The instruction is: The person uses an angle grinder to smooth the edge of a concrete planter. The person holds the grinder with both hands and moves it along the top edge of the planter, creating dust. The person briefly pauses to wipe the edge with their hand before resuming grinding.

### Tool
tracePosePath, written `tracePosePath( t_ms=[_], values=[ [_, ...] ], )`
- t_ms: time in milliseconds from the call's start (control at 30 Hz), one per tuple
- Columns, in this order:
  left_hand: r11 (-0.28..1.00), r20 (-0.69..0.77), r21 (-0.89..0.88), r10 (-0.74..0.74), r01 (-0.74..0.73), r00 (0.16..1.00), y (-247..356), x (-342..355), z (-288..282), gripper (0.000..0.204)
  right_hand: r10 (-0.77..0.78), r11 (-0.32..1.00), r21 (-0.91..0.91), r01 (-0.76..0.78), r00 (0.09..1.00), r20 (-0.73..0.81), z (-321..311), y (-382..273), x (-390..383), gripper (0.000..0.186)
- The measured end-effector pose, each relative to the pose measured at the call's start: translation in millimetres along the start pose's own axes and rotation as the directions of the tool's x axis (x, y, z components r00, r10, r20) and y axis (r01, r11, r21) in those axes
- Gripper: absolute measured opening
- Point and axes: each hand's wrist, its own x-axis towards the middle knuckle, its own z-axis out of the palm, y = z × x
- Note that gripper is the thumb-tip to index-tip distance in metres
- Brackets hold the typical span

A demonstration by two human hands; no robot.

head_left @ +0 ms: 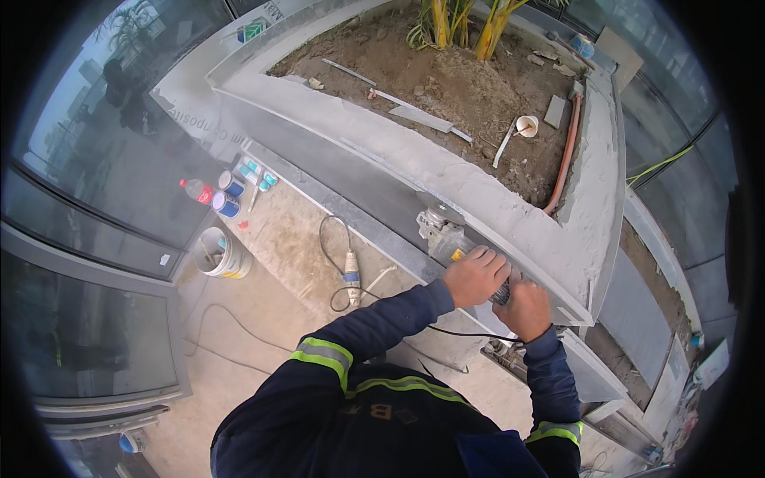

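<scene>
Both my hands are wrapped round an angle grinder [446, 241]. My left hand [476, 276] grips its body just behind the metal head, and my right hand [526, 308] closes on the rear end. The grinder's disc [441, 208] lies against the grey side panel of the planter [382, 182], below its pale rim. Whether the disc is spinning I cannot tell. A black power cord [462, 332] runs from the tool's rear beneath my left forearm. My fingers hide much of the grinder's body.
Soil [398, 68], offcut strips and a white cup [527, 126] lie inside the planter. On the floor to the left are a white bucket [229, 259], paint cans [226, 204], a red-labelled bottle [197, 190] and a cable connector [351, 279] with looped cord. Glass panels stand at left.
</scene>
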Motion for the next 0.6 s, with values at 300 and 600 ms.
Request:
tracePosePath(
  t_ms=[300, 600],
  values=[
    [0.997, 0.02, -0.051, -0.05, 0.051, 0.999, -18.6, -3.3, 6.6, 0.028, -0.017, 1.0, -0.015, 0.017, 1.0, 0.021, -2.1, -6.2, 15.7, 0.051],
    [0.999, 0.043, -0.031, -0.019, 0.02, 0.999, 12.8, 5.4, -0.5, 0.027, 0.026, 0.999, -0.022, -0.025, 0.999, 0.048, -21.3, -1.8, -13.3, 0.052]
  ],
)
